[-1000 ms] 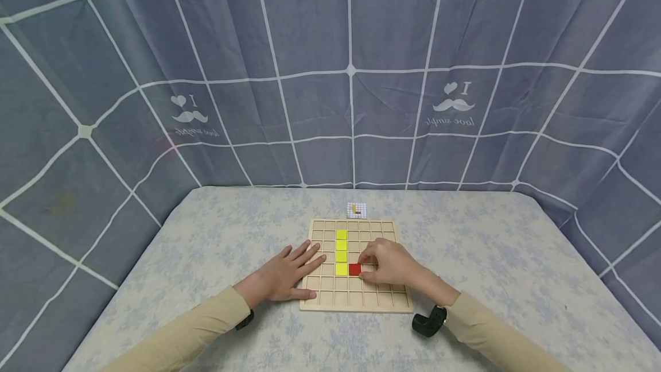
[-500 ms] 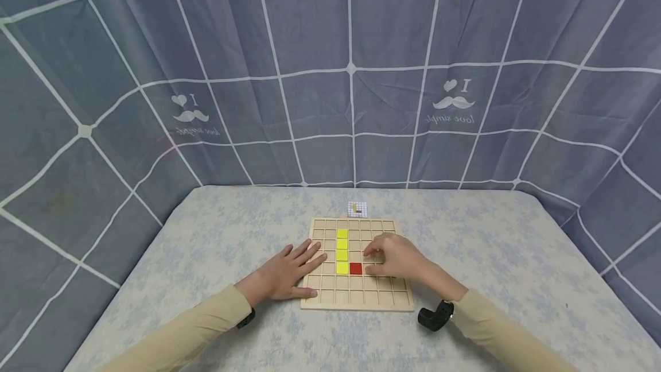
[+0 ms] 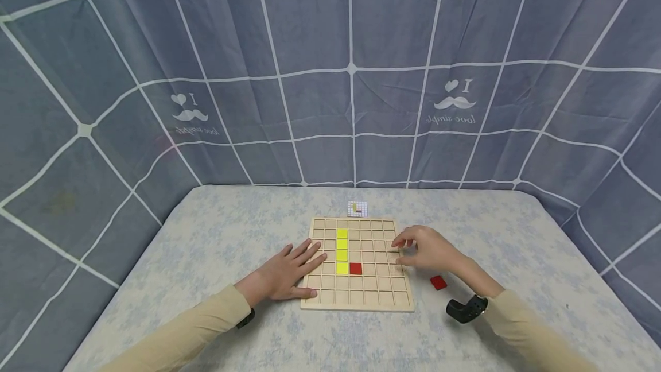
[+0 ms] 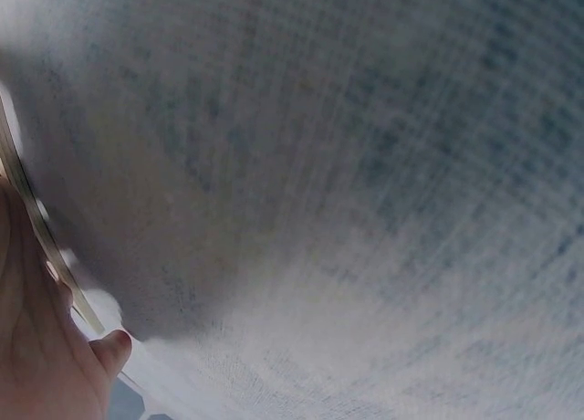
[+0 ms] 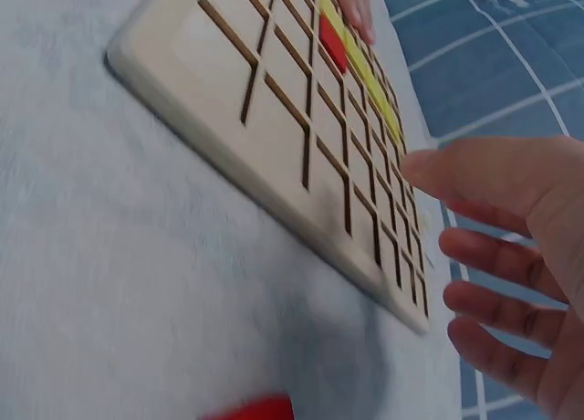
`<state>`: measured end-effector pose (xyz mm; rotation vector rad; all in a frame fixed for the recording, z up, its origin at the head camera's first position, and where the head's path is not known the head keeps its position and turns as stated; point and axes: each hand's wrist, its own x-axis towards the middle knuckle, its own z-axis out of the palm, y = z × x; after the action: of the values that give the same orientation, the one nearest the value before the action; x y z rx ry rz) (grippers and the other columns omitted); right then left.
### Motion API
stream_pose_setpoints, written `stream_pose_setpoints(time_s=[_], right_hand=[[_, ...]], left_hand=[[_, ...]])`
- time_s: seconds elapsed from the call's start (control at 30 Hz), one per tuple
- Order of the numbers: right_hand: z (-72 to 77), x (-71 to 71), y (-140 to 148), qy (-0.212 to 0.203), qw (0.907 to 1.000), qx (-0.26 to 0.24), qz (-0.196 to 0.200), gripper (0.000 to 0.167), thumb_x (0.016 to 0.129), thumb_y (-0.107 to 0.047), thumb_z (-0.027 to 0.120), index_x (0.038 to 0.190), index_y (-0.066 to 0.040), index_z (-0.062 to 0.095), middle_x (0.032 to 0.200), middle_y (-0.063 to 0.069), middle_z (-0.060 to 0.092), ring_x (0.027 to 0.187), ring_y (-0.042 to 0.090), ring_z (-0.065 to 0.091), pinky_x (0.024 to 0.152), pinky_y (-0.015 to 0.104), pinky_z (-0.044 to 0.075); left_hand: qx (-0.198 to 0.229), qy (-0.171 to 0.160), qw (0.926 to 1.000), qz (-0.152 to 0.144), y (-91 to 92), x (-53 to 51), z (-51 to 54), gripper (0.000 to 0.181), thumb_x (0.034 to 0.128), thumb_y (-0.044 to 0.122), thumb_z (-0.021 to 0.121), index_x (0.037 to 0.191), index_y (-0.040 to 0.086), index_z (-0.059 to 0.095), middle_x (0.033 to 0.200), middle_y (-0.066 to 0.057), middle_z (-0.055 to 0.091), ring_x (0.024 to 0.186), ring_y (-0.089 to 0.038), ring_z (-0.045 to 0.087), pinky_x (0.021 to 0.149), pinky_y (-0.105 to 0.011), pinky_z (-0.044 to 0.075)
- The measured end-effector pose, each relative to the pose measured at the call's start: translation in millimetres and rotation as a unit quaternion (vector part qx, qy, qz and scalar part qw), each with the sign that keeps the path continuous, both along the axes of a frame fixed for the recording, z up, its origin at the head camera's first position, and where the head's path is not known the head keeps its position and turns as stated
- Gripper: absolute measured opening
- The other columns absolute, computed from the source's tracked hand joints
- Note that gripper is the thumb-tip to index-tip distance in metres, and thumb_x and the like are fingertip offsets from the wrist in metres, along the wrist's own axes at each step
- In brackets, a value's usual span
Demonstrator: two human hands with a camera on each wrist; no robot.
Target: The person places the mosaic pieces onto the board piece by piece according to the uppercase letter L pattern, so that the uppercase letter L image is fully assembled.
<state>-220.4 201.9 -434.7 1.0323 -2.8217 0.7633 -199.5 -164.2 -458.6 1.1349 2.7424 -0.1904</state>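
A wooden grid board (image 3: 356,301) lies flat on the table. Several yellow tiles (image 3: 342,255) form a column in its cells, and one red tile (image 3: 356,268) sits in the cell right of the lowest yellow one. My left hand (image 3: 284,275) rests on the board's left edge with its fingers spread. My right hand (image 3: 431,250) hovers at the board's right edge, fingers loosely bent, holding nothing. A second red tile (image 3: 438,283) lies on the table just below that hand; in the right wrist view this red tile (image 5: 255,409) is cut off at the bottom.
Behind the board lies a small card (image 3: 357,209) printed with a grid and coloured squares. A patterned cloth covers the table (image 3: 232,223). A blue-grey curtain (image 3: 320,102) with white lines encloses the back and sides.
My right hand has left the red tile in its cell and moved right to the board's edge, uncovering the loose red tile. The left hand has stayed put.
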Motion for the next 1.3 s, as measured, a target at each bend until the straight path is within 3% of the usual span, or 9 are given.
stream_pose_setpoints(time_s=[0.13, 0.43, 0.77, 1.0, 1.3], right_hand=[[1.2, 1.6, 19, -0.004, 0.9997, -0.012, 0.023, 0.027, 0.077, -0.018, 0.080, 0.102, -0.012, 0.072, 0.094, -0.001, 0.069, 0.080, 0.014, 0.057, 0.065, 0.028, 0.050], [-0.1, 11.2, 55, -0.083, 0.9956, 0.010, 0.042, 0.029, 0.079, -0.023, 0.080, 0.105, -0.013, 0.071, 0.101, 0.000, 0.069, 0.085, 0.015, 0.058, 0.070, 0.030, 0.051], [-7.6, 19.6, 83, -0.111, 0.9929, 0.027, 0.035, 0.035, 0.075, -0.031, 0.082, 0.104, -0.015, 0.071, 0.097, -0.006, 0.068, 0.084, 0.005, 0.056, 0.067, 0.023, 0.046], [-13.9, 22.4, 88, -0.099, 0.9941, 0.031, 0.032, 0.033, 0.074, -0.032, 0.083, 0.102, -0.016, 0.072, 0.095, -0.007, 0.068, 0.078, 0.003, 0.050, 0.063, 0.021, 0.043], [-16.4, 26.9, 90, -0.071, 0.9965, 0.032, 0.032, 0.018, 0.077, -0.025, 0.081, 0.093, -0.022, 0.074, 0.091, -0.013, 0.064, 0.078, 0.002, 0.048, 0.063, 0.020, 0.042]], left_hand=[[0.000, 0.002, 1.0000, -0.005, -0.4, 0.5, 1.5, 0.078, 0.0939, 0.066, 0.037, 0.156, 0.025, 0.015, 0.164, -0.003, 0.008, 0.151, -0.025, 0.008, 0.115, -0.053, 0.026], [0.017, -0.009, 0.9997, -0.013, 0.1, 2.1, 7.1, 0.078, 0.0940, 0.066, 0.036, 0.155, 0.020, 0.021, 0.162, -0.008, 0.014, 0.150, -0.031, 0.013, 0.114, -0.056, 0.027], [0.015, 0.009, 0.9998, -0.008, -3.9, -4.2, -8.8, 0.082, 0.0904, 0.075, 0.026, 0.156, 0.028, 0.014, 0.164, -0.001, 0.008, 0.151, -0.025, 0.009, 0.114, -0.055, 0.027], [0.008, 0.015, 0.9998, -0.008, -4.6, -6.2, -12.8, 0.080, 0.0917, 0.073, 0.029, 0.156, 0.028, 0.013, 0.164, 0.000, 0.007, 0.151, -0.024, 0.009, 0.114, -0.053, 0.028], [0.007, 0.001, 1.0000, -0.001, -1.2, -2.0, -3.5, 0.080, 0.0922, 0.069, 0.036, 0.156, 0.026, 0.016, 0.164, -0.002, 0.008, 0.151, -0.026, 0.008, 0.115, -0.055, 0.026]])
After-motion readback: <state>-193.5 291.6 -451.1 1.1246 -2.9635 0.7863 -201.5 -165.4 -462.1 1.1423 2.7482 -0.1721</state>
